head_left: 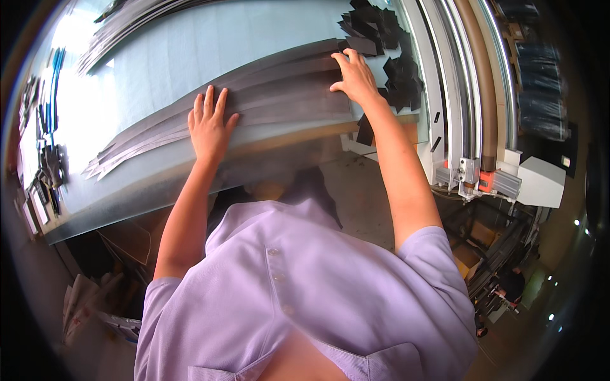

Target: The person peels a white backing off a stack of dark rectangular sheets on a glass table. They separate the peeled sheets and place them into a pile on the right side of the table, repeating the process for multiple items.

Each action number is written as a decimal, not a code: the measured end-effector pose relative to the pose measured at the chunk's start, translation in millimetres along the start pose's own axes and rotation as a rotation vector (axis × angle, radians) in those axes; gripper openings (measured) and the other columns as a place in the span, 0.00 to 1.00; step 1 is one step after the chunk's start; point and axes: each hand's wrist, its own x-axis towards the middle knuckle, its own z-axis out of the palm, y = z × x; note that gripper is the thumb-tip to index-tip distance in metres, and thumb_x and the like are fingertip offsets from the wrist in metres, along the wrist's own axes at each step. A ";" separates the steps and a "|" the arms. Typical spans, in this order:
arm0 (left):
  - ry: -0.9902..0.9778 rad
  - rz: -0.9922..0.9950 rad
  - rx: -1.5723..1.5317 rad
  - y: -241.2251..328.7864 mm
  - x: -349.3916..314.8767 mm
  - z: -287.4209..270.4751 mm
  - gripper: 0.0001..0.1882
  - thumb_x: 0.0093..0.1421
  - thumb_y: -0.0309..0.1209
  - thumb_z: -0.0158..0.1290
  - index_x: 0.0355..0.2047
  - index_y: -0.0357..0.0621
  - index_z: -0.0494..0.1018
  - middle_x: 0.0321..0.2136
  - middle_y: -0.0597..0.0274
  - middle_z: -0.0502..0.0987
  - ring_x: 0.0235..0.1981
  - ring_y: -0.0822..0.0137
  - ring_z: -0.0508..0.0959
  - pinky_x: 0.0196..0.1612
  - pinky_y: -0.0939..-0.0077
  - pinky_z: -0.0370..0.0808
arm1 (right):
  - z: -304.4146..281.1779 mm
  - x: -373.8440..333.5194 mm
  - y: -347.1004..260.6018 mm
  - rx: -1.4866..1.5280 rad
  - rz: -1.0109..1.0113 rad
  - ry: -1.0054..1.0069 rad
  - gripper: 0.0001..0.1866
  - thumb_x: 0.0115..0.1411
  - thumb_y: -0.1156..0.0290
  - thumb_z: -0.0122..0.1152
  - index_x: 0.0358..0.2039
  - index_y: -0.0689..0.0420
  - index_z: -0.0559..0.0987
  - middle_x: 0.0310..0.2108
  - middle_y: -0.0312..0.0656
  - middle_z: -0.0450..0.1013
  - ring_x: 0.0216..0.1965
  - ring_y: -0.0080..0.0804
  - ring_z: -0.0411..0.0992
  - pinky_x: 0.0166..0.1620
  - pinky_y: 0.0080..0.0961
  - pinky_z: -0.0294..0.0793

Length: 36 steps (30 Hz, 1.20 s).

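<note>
Long dark grey strips of thin sheet material (279,82) lie side by side, partly overlapping, across a pale glass-like tabletop (152,76). My left hand (213,127) rests flat on the middle of the strips, its fingers spread. At their right end is my right hand (357,79), thumb and fingers apart and curved over the strip ends. Nothing shows gripped in either hand. Just beyond the right fingertips, a small dark offcut (361,46) lies near the strip ends.
Dark scraps pile up at the table's far right (381,28) and beside my right wrist (402,82). More long strips (127,32) lie along the far side. Metal rails (467,76) with a white-ended machine (540,181) stand at right. Tools (51,159) sit at far left.
</note>
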 end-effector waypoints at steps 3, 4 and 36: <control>0.026 -0.008 -0.012 0.2 0.7 2.3 0.37 0.65 0.48 0.60 0.74 0.65 0.63 0.75 0.64 0.60 0.74 0.52 0.59 0.72 0.51 0.56 | 4.4 4.9 -1.7 0.006 -0.071 0.137 0.34 0.48 0.70 0.82 0.56 0.54 0.76 0.61 0.49 0.69 0.62 0.47 0.69 0.60 0.42 0.73; 0.025 -0.023 -0.014 0.3 0.2 2.5 0.38 0.65 0.48 0.60 0.74 0.65 0.62 0.75 0.64 0.60 0.74 0.52 0.59 0.71 0.51 0.56 | 7.0 7.3 -0.8 0.075 -0.054 0.174 0.30 0.49 0.71 0.81 0.53 0.56 0.77 0.57 0.48 0.73 0.59 0.45 0.72 0.57 0.40 0.74; 0.299 0.017 -0.142 -14.6 13.2 -29.8 0.33 0.58 0.34 0.66 0.66 0.57 0.73 0.66 0.61 0.73 0.69 0.54 0.69 0.71 0.50 0.59 | -82.4 36.5 -11.7 1.600 0.454 -0.273 0.10 0.66 0.65 0.66 0.44 0.55 0.81 0.41 0.40 0.80 0.45 0.35 0.79 0.46 0.42 0.83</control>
